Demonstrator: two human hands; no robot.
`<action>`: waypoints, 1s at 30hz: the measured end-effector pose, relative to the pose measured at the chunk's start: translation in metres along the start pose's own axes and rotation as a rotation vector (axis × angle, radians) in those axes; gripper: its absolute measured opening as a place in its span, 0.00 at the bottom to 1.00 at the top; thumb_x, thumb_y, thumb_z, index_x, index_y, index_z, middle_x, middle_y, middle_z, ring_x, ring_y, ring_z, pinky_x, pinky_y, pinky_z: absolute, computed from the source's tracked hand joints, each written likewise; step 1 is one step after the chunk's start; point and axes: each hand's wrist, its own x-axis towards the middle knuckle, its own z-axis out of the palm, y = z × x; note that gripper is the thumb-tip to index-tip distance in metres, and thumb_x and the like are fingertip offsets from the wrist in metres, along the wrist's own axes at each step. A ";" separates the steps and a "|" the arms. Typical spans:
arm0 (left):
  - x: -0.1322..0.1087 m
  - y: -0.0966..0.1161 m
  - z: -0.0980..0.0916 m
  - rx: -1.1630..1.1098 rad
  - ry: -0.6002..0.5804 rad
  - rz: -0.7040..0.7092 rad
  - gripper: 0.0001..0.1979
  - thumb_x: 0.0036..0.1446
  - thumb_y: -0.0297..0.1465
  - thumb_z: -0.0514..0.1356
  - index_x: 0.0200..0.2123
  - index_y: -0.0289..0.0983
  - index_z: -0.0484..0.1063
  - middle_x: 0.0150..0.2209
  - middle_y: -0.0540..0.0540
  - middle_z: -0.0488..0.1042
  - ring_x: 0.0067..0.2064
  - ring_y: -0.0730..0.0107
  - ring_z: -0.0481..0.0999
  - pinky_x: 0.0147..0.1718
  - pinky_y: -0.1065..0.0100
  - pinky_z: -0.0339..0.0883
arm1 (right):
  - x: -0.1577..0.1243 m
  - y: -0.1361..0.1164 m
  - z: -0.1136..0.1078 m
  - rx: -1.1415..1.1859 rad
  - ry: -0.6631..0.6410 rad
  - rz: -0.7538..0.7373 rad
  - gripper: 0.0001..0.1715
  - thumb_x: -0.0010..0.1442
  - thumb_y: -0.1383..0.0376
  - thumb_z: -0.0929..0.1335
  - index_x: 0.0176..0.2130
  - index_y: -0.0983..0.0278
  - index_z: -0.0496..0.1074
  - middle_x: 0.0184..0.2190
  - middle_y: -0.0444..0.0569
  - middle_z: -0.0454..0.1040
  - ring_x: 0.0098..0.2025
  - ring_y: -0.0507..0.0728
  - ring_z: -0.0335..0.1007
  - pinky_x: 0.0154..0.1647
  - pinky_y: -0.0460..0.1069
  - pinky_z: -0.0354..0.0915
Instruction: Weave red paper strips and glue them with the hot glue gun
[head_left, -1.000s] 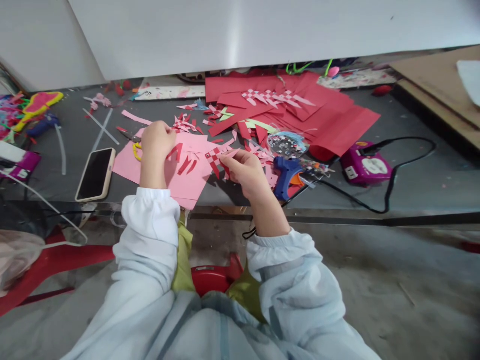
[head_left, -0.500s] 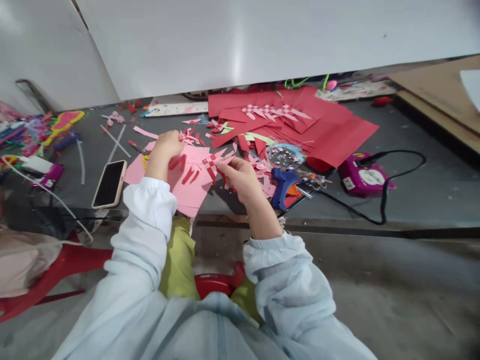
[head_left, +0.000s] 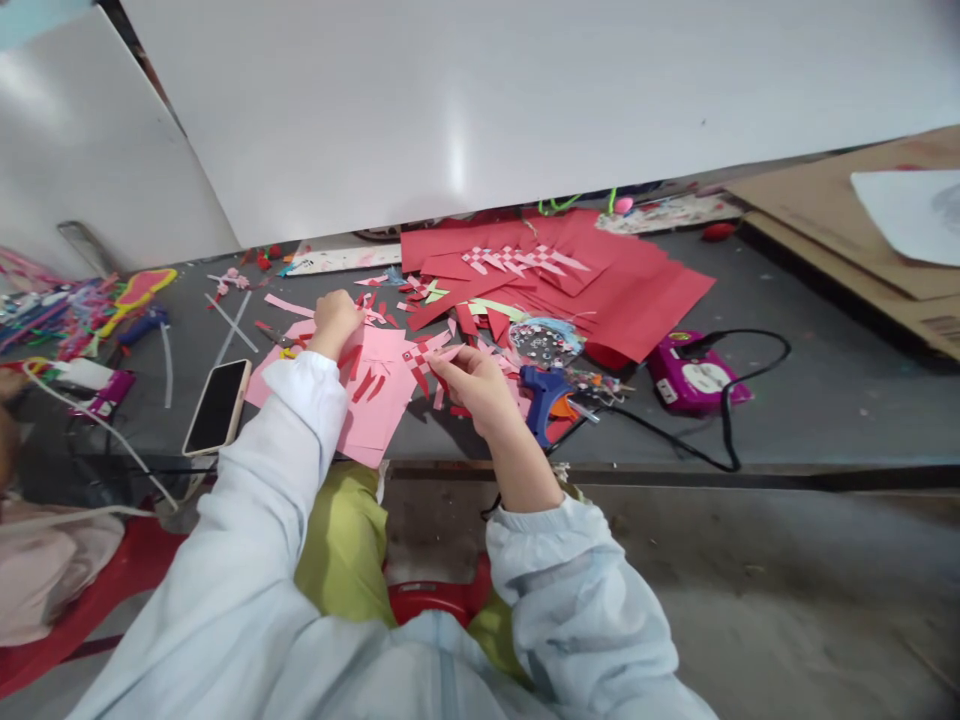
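Between the thumb and fingers of my right hand (head_left: 475,388) is a woven paper fish (head_left: 418,360), checked in red and pink with pointed ends. It is held just above pink paper sheets (head_left: 371,425), on which a few small red paper strips (head_left: 367,384) lie. My left hand (head_left: 336,322) is at the far edge of these sheets, fingers curled down beside cut paper scraps (head_left: 381,312). Its fingertips are partly hidden, so what they pinch does not show. Scissors with yellow handles (head_left: 288,352) lie partly under the left wrist.
Red paper sheets (head_left: 660,300) bear a row of woven fish (head_left: 517,260). Near my right forearm lie a blue glue gun (head_left: 546,400) and a bag of googly eyes (head_left: 546,340). A corded purple box (head_left: 694,375) is further right. A phone (head_left: 217,407) lies left; cardboard (head_left: 847,230) is far right.
The camera view has tilted and turned slightly, so the table sits lower in the picture. My right hand still pinches the woven fish; my left stays by the scraps.
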 end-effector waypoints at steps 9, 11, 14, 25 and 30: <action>0.001 0.000 -0.006 -0.167 0.005 -0.005 0.10 0.57 0.34 0.65 0.38 0.33 0.77 0.38 0.42 0.78 0.42 0.60 0.77 0.41 0.63 0.70 | 0.001 0.001 -0.002 -0.015 0.017 0.001 0.23 0.41 0.50 0.76 0.27 0.65 0.71 0.21 0.40 0.70 0.17 0.43 0.51 0.15 0.43 0.43; -0.002 -0.005 -0.012 -0.249 0.055 0.021 0.07 0.54 0.33 0.65 0.31 0.33 0.77 0.28 0.45 0.75 0.36 0.62 0.76 0.34 0.66 0.65 | 0.001 0.001 -0.002 -0.011 0.014 0.003 0.24 0.40 0.50 0.77 0.27 0.65 0.71 0.21 0.40 0.69 0.18 0.43 0.52 0.15 0.43 0.43; -0.017 -0.017 -0.021 -0.357 0.170 0.065 0.09 0.55 0.35 0.63 0.31 0.34 0.77 0.26 0.49 0.72 0.33 0.66 0.74 0.31 0.69 0.61 | 0.000 0.000 -0.002 -0.002 0.006 0.004 0.25 0.39 0.50 0.77 0.27 0.65 0.71 0.20 0.39 0.68 0.17 0.43 0.52 0.15 0.43 0.43; -0.165 -0.066 0.029 -0.382 0.616 0.704 0.09 0.61 0.29 0.61 0.39 0.44 0.82 0.38 0.48 0.80 0.43 0.64 0.73 0.48 0.58 0.67 | -0.003 0.002 -0.005 -0.040 0.010 -0.056 0.23 0.40 0.51 0.78 0.25 0.64 0.69 0.13 0.35 0.60 0.13 0.42 0.44 0.14 0.44 0.39; -0.191 -0.081 0.042 -0.200 0.375 0.755 0.12 0.57 0.37 0.67 0.44 0.43 0.81 0.48 0.43 0.79 0.50 0.55 0.72 0.53 0.51 0.65 | -0.007 0.000 -0.008 -0.089 0.021 -0.090 0.20 0.43 0.54 0.77 0.25 0.64 0.69 0.15 0.35 0.63 0.14 0.42 0.45 0.13 0.43 0.41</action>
